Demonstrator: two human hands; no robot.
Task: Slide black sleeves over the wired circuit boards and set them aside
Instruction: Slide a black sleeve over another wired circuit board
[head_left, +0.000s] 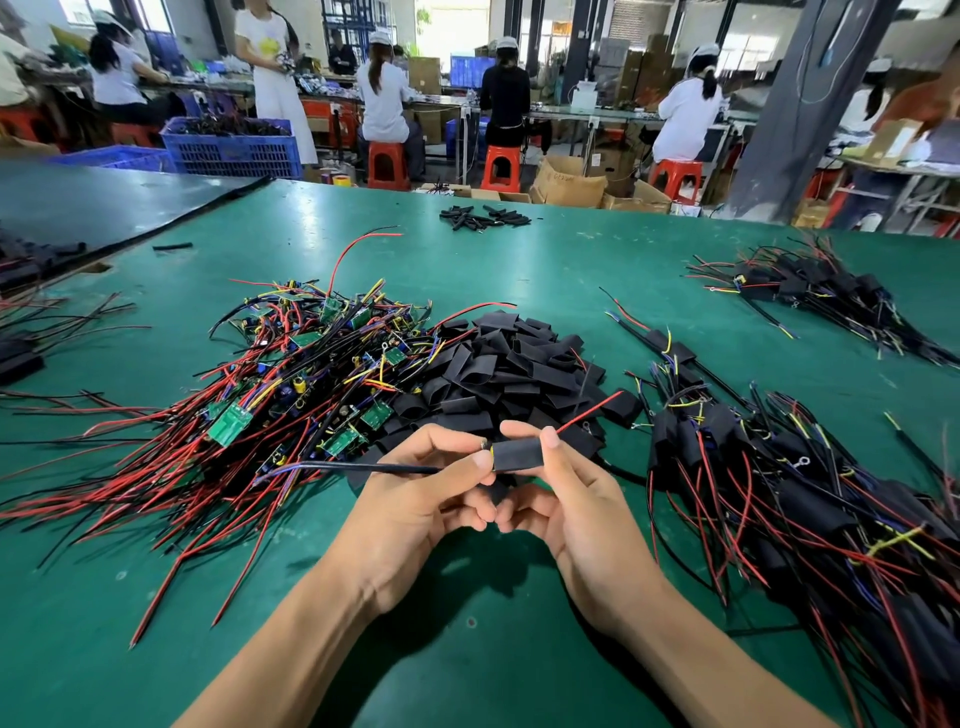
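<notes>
My left hand (415, 499) pinches the bare end of 1 small wired circuit board (485, 445). My right hand (566, 499) clamps the flat black rubber sleeve (519, 453) around it, I think to pull it on fully. Both are held above the green table (467, 649), near the finished pile (779, 467). I can read no writing.
</notes>
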